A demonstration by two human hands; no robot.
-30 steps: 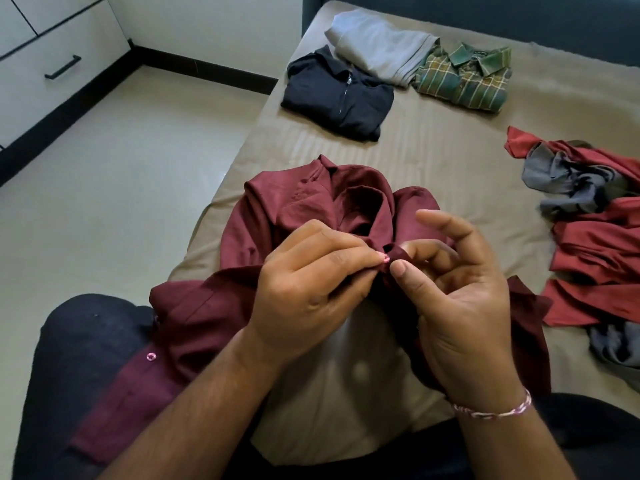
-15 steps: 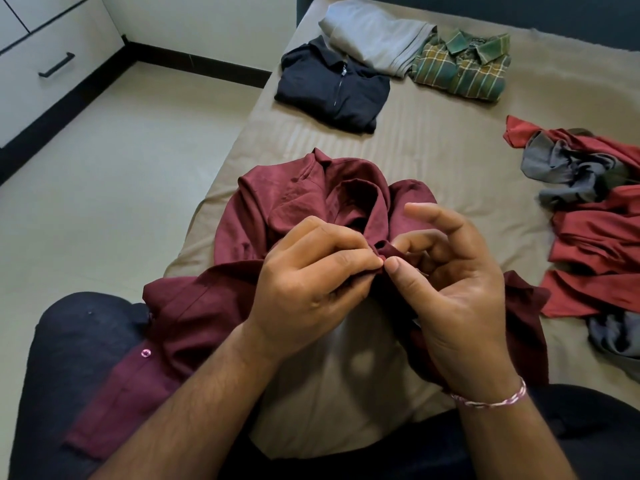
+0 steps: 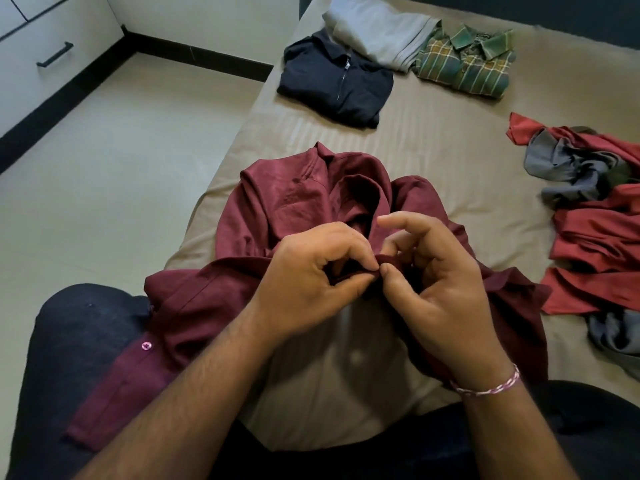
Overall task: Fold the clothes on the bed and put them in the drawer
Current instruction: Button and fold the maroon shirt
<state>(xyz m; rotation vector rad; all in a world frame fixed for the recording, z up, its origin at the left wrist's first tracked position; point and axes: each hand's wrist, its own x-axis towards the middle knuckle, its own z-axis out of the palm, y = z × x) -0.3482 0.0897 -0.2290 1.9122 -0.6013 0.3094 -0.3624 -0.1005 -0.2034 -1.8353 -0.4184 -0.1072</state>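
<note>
- Head view: your left hand (image 3: 304, 278) and your right hand (image 3: 440, 289) meet at one spot on the maroon shirt (image 3: 294, 199), at its front edge just below the collar. Each hand pinches this edge between thumb and fingertips; the other fingers of your right hand are lifted and loosely curved.
- The maroon shirt lies on the bed (image 3: 433, 133) directly in front of you, touching both hands. Its long axis runs away from you, collar far, hem toward your lap. One side of the front falls over your left knee, with a pink button (image 3: 147, 346) visible there.
- My judgement: you are closing a button near the collar, so the coming move depends on the two front edges staying together between your thumbs. Both hands are equally near.
- Count, relative to the maroon shirt: beyond it, three folded pieces, namely one dark jacket (image 3: 332, 81), one grey garment (image 3: 377, 29) and one green checked shirt (image 3: 467, 64).
- To the right of the maroon shirt, one unfolded pile of red and grey clothes (image 3: 595, 216); how many pieces it has I cannot tell.
- To the far left, one drawer (image 3: 52, 64) with a dark handle, well apart from the bed.
</note>
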